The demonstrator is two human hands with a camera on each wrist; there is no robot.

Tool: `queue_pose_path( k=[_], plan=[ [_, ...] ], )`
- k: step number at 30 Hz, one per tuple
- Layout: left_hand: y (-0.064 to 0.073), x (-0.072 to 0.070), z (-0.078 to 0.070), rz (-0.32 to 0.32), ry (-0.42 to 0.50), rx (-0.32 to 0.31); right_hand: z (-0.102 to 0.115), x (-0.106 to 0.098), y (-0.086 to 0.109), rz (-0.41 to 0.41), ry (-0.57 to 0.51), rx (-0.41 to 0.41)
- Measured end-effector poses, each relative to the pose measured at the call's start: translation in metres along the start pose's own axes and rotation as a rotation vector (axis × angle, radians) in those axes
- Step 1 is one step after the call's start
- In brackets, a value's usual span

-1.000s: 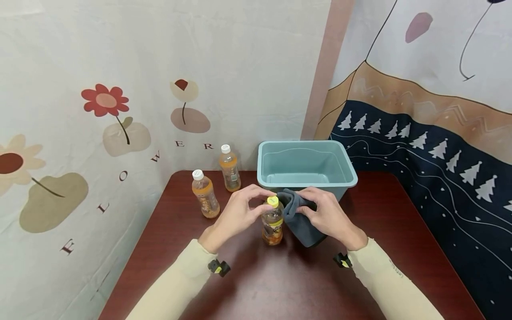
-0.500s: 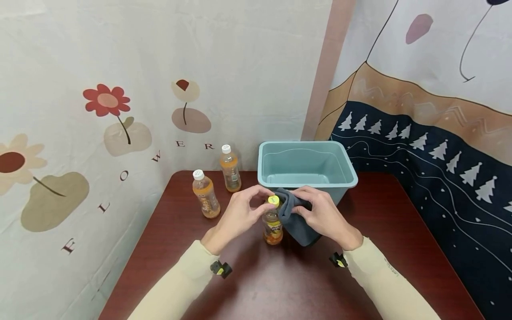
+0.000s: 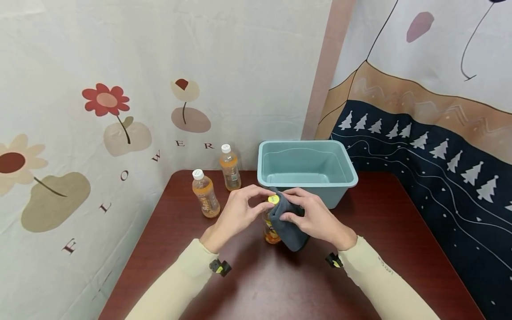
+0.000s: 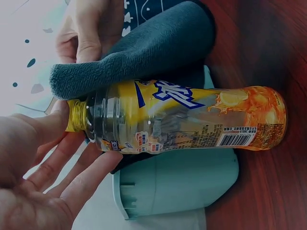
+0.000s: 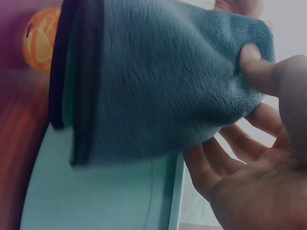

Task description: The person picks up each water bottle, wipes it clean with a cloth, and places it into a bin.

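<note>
The yellow-capped bottle [image 4: 192, 120] is clear, glossy plastic, its label [image 4: 130, 101] shiny and printed, its cap [image 4: 78, 116] ribbed plastic. The cloth [image 5: 153, 81] looks matt and fuzzy, with smoother edging [image 5: 89, 91]. The bin [image 3: 320, 185] is smooth, low-sheen plastic; the table [image 3: 380, 218] has a polished, wood-like surface; the wall hanging [image 3: 248, 66] is creased matt fabric.

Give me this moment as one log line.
left hand: pinches yellow cap; right hand: holds dark cloth against bottle; two white-capped bottles: upright; teal bin: beyond hands
</note>
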State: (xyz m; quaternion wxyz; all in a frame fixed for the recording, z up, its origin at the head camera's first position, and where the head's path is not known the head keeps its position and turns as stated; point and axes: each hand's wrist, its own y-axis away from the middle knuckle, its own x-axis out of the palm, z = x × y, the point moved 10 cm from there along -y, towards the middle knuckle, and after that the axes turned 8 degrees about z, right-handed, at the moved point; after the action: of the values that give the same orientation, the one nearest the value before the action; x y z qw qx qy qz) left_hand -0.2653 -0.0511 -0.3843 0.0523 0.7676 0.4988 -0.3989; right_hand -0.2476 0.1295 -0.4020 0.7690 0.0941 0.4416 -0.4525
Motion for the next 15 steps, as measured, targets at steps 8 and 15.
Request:
queue_pose_path(
  k=[8,15],
  plan=[
    [-0.002,0.0,0.0,0.01,-0.016,0.009,-0.005,0.004,0.0,-0.003,0.002,0.008],
    [-0.002,0.003,0.0,0.018,-0.019,0.02,-0.012,0.005,0.004,-0.006,0.016,0.029]
  ],
)
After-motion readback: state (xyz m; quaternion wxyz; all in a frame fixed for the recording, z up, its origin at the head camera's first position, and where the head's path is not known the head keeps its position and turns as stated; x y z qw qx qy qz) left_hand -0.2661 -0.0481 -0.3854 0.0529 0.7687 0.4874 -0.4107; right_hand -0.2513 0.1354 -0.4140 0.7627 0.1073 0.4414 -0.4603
